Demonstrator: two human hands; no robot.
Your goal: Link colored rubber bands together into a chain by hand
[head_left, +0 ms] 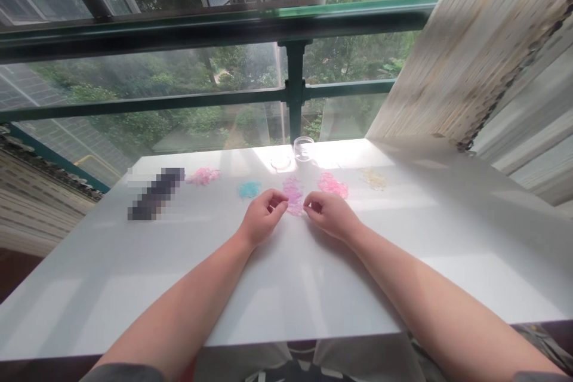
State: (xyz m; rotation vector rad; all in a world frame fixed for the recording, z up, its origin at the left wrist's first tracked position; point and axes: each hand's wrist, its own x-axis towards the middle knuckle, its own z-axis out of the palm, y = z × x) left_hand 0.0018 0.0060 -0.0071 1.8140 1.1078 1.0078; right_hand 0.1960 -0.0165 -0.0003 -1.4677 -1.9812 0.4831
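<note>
A pile of small, shiny purple pieces (293, 191) lies on the white table in front of me. My left hand (265, 216) is at its left edge, thumb and forefinger pinched together. From the right side my right hand (332, 213) comes in close to the same pile, its fingertips also pinched. Anything between either pair of fingertips is too small to make out. Just beyond my right hand is a bright pink pile (333, 185), and a turquoise pile (249, 190) sits beyond my left hand.
A pink-red pile (205, 176) and a pale yellow pile (374, 178) lie farther out. Behind the purple pieces are a clear round container (304, 149) and a clear ring-shaped lid or dish (280, 162). A pixelated dark object (156, 194) is at left. Green window rails (224, 98) run beyond the table.
</note>
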